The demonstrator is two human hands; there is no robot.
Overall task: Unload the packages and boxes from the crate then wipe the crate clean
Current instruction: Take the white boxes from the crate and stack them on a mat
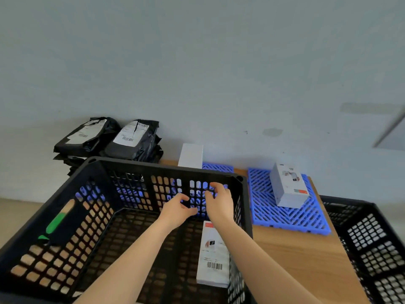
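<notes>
At the upper left of the frame, black packages (109,139) lay stacked against the wall, apparently set clear of the crate (166,165) as unloaded goods. Through the crate's left wall showed a green-and-wood object (58,222) outside it, too unclear to name. In the middle, the left hand (177,210) and right hand (220,204) hovered close together by the far wall, fingers (184,197) loosely curled and holding nothing, probably between picks. Just below the right wrist, one white box (213,260) lay flat on the crate floor, so unloading looked unfinished and wiping not yet due. Behind the rim stood an upright white box (190,155). To the right, another box (287,185) rested on a blue mat (285,218) on the worktop (291,260). A second crate (372,238) sat at the right edge.
</notes>
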